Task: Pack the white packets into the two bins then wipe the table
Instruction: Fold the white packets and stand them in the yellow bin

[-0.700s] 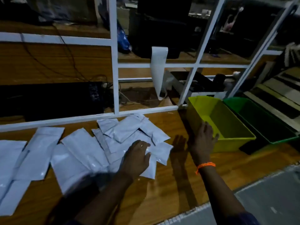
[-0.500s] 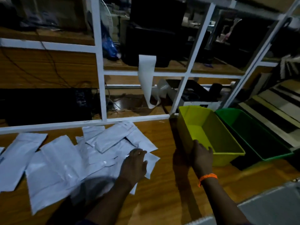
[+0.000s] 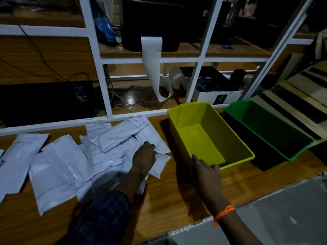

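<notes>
Seeing left hand [image 3: 144,156] on packets [image 3: 113,144] heaped on bench [image 3: 177,200] left of yellow bin [image 3: 228,137], fingers bent down; pinching or pressing, cannot tell. Keep right hand [image 3: 206,171] as is, curled over its near rim, to steady. Slide a few packets together, grip flat, drop lengthwise. Nothing in yellow bin yet. Leave green bin [image 3: 261,121], right of yellow, for overflow.
</notes>
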